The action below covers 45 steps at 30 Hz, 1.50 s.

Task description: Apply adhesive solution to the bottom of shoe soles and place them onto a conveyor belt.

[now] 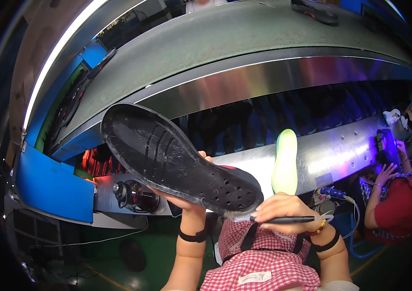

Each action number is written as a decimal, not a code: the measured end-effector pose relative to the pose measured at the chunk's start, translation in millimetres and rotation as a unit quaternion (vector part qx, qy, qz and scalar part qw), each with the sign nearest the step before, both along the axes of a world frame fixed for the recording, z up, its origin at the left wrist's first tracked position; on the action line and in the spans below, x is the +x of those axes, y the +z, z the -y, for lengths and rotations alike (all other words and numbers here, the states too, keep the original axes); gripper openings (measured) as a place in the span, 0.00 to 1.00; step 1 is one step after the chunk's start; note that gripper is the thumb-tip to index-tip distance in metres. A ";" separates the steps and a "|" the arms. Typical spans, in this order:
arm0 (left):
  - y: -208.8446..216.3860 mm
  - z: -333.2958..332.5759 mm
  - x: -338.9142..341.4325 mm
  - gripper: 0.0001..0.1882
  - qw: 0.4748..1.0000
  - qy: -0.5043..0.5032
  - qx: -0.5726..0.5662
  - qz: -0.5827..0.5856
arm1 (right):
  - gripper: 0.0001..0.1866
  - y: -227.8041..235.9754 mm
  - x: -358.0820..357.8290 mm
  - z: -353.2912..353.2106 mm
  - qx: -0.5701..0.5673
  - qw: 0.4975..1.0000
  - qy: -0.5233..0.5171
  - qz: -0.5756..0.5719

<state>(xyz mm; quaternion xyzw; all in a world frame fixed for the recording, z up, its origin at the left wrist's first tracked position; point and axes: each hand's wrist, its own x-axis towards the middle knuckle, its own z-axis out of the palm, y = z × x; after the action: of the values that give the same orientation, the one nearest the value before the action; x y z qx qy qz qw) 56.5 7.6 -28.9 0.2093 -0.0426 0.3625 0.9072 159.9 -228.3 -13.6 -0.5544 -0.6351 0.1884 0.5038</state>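
Note:
A large black shoe sole (pixel 167 155) is held up at a slant, its hollow inner face toward me. It has raised ribs at the wide end and small round holes at the narrower end. My left hand (pixel 180 200) grips it from beneath, with fingertips showing past its far edge. My right hand (pixel 286 208) is closed around a brush (pixel 291 220) with a dark handle. Its pale bristles touch the rim at the holed end of the sole. Just beyond that hand, a yellow-green foot-shaped piece (pixel 286 162) lies on the metal bench (pixel 332 150).
Beyond the bench runs a green conveyor belt (pixel 206 53) carrying a dark sole (pixel 315 13). A dark, rounded container (pixel 140 196) stands left on the bench. At the right, a person in red (pixel 400 208) handles a dark item near a blue cable connector (pixel 332 192).

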 end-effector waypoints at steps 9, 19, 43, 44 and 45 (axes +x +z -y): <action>12.7 -0.7 1.1 0.54 0.992 -0.078 0.052 0.082 | 0.12 -10.0 6.3 -0.1 -0.014 0.995 0.021 -0.092; 39.5 32.9 0.8 0.58 0.995 -0.039 0.090 -0.024 | 0.11 -15.7 -2.6 3.6 0.081 0.894 -0.018 -0.441; 57.2 24.9 -31.4 0.37 0.829 -0.369 0.146 -0.395 | 0.14 30.0 17.1 -2.9 -0.080 0.980 0.176 -0.048; 54.4 27.5 -31.7 0.35 0.837 -0.382 0.122 -0.371 | 0.15 30.3 19.5 -2.5 -0.087 0.983 0.156 -0.031; 49.4 23.8 -24.7 0.31 0.818 -0.430 0.137 -0.357 | 0.17 29.7 19.0 -3.2 -0.124 0.972 0.187 -0.069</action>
<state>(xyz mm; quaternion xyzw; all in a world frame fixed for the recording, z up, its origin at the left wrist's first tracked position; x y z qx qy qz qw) 31.8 -16.2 20.5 0.4067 0.1491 -0.1741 0.8843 178.9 -225.1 16.1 -0.4698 -0.6628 0.3940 0.4297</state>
